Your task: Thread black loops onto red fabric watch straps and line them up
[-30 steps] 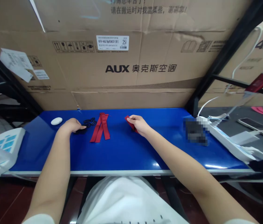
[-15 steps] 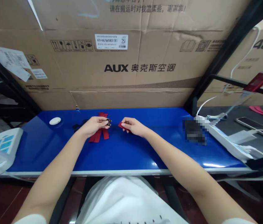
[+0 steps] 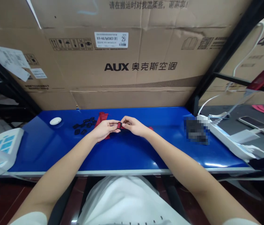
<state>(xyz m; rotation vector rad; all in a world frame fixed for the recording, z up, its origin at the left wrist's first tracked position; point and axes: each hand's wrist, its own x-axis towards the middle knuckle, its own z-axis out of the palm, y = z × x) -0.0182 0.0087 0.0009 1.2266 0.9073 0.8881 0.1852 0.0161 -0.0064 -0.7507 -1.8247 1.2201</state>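
Note:
Above the middle of the blue tabletop, my left hand (image 3: pixel 105 129) pinches a small black buckle (image 3: pixel 120 124) between thumb and fingers. My right hand (image 3: pixel 134 125) is closed on a red webbing strap, whose end meets the buckle; whether it passes through the slot is too small to tell. Part of a red strap (image 3: pixel 151 128) shows beyond my right wrist. Behind and under my left hand lie several red straps (image 3: pixel 103 116). Left of them is a loose group of small black buckles (image 3: pixel 87 122).
A white oval object (image 3: pixel 55 121) lies at the back left. White power strips (image 3: pixel 227 140) with cables flank the table, and a pixelated dark item (image 3: pixel 196 130) sits at right. A large cardboard box (image 3: pixel 132 84) stands behind, between black frame posts.
My hands have come together. My left hand has moved right with the buckle, bringing it against the red strap in my right hand. The black buckles on the table are more exposed.

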